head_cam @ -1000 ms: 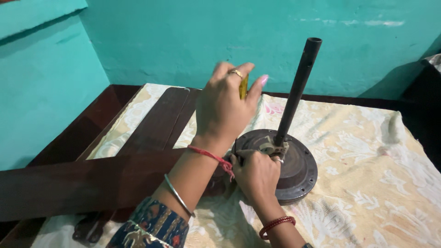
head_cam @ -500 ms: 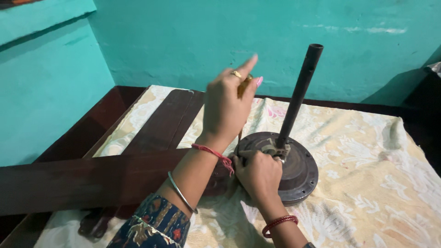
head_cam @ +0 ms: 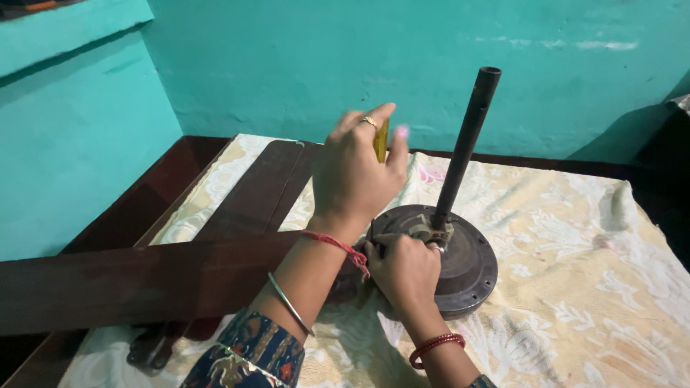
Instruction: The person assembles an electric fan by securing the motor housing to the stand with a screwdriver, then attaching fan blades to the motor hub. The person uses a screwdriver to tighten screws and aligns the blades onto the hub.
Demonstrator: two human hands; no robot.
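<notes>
Centrally, the round dark metal fan motor housing [head_cam: 460,262] lies on a cream floral cloth [head_cam: 575,244] over a dark wooden table [head_cam: 154,190], against turquoise walls. Its black tube shaft [head_cam: 463,144] stands slightly tilted. The left hand [head_cam: 352,176] is closed around a yellow-handled screwdriver [head_cam: 381,140] (tip hidden). The right hand [head_cam: 404,276] presses the housing's near rim; grip unclear. Brown blades [head_cam: 144,280] extend left.

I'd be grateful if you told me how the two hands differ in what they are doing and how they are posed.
The left hand is raised, closed around a yellow-handled screwdriver held upright; the right hand sits low, pressed on the edge of the round fan motor housing. The left hand's back faces the camera with a gold ring showing; the right hand is curled, fingers tucked near the screwdriver's tip. Both wrists carry red bands.
</notes>
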